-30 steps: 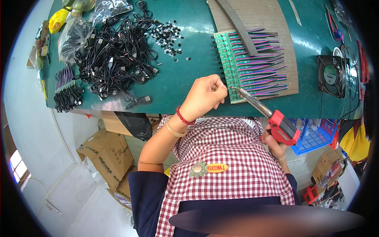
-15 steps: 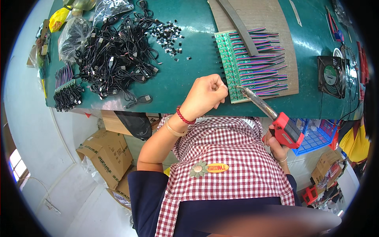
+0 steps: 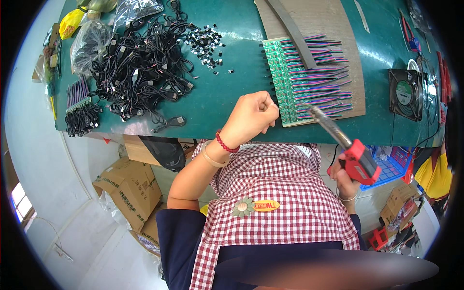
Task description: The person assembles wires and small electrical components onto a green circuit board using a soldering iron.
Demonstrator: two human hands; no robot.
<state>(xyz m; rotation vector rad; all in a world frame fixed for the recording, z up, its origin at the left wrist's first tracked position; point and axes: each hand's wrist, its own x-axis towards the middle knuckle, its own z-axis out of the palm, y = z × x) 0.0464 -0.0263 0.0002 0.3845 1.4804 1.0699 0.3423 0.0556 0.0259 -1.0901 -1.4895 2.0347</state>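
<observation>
My left hand (image 3: 253,115) is closed in a pinch at the lower left edge of a green circuit board panel (image 3: 280,82). Whatever its fingers hold is hidden or too small to name. Wrapped round the red and black handle of a soldering iron (image 3: 355,157) is my right hand (image 3: 346,182). The iron's metal tip points up and left, over the wires to the right of the panel. Rows of thin coloured wires (image 3: 321,89) run rightward from the panel, and small black parts line its left edge. A grey metal bar (image 3: 292,31) lies across the panel's upper wires.
The panel rests on a brown board (image 3: 355,63) on the green table (image 3: 227,29). A heap of black cables (image 3: 137,72) and scattered small connectors (image 3: 205,43) lie to the left. At the right stand a black fan (image 3: 405,94) and a blue basket (image 3: 386,166) below table level.
The soldering iron and my right hand have moved to the right, taking the tip off the panel to above the wires. My left hand stays in nearly the same place.
</observation>
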